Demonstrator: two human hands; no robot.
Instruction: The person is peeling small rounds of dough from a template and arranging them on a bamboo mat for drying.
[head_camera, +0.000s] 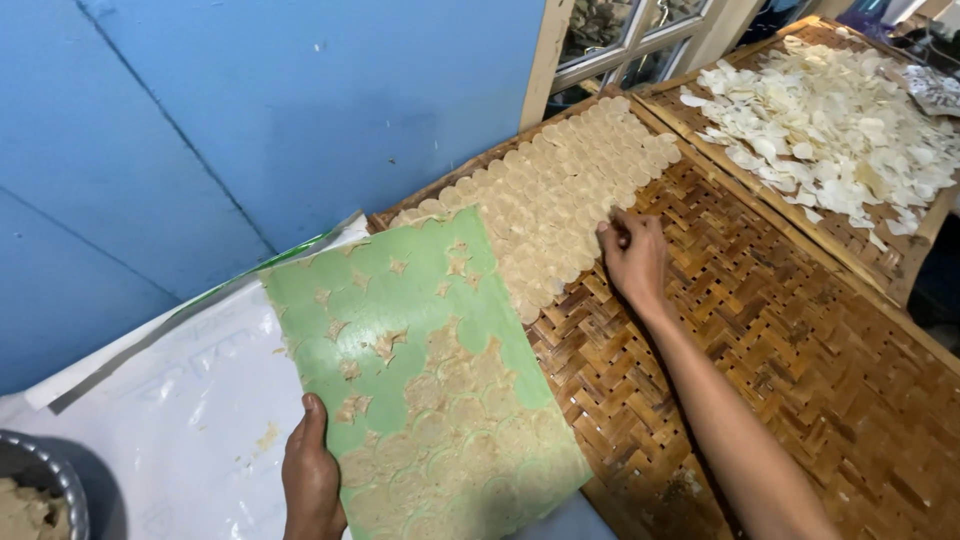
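The green sheet (420, 370) lay tilted across the near-left corner of the woven bamboo tray (800, 340), with thin dough rounds and scraps stuck to its lower half. The left hand (312, 480) gripped its near-left edge, thumb on top. The right hand (632, 255) rested on the tray, fingers curled together at the edge of the dough discs (560, 190) laid in rows along the tray's far-left side. A second tray (905, 270) at the far right carried a heap of white chips (840, 130). A white plastic sheet (170, 420) lay under the green sheet; a metal bowl (40, 480) sat at the near-left.
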